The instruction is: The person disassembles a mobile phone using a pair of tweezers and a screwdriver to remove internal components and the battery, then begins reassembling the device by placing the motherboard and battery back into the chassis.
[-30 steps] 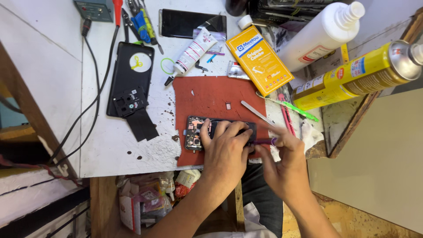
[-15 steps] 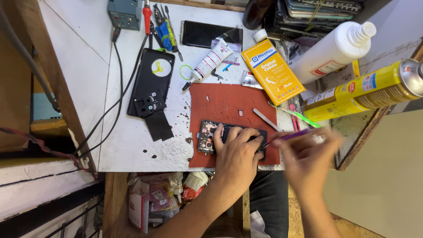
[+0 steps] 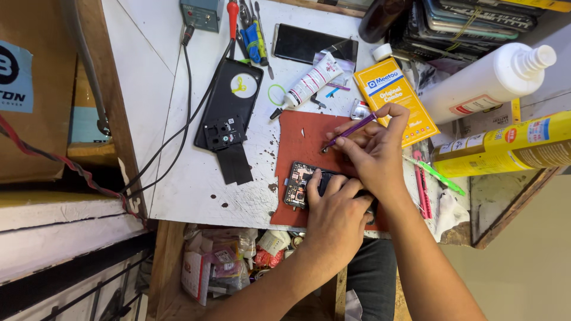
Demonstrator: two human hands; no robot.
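Observation:
An opened phone (image 3: 299, 184) with its circuit board showing lies on a red mat (image 3: 297, 137) at the near edge of the white bench. My left hand (image 3: 336, 217) lies flat over the phone's right part and presses it down. Just beyond it, my right hand (image 3: 375, 151) pinches a thin purple tool (image 3: 351, 131). The tool's tip points left and down over the mat, a little above the phone and apart from it.
A black back cover (image 3: 229, 110) and a black strip (image 3: 235, 163) lie left of the mat, crossed by cables (image 3: 184, 119). Behind are a white tube (image 3: 309, 83), yellow box (image 3: 389, 89), dark screen (image 3: 303, 43) and screwdrivers (image 3: 250, 35). Right: white bottle (image 3: 488, 80), yellow spray can (image 3: 511, 148), green tool (image 3: 437, 175).
My right hand came from the phone's right side up and left over the mat, taking the purple tool with it. My left hand stayed on the phone. The view shifted.

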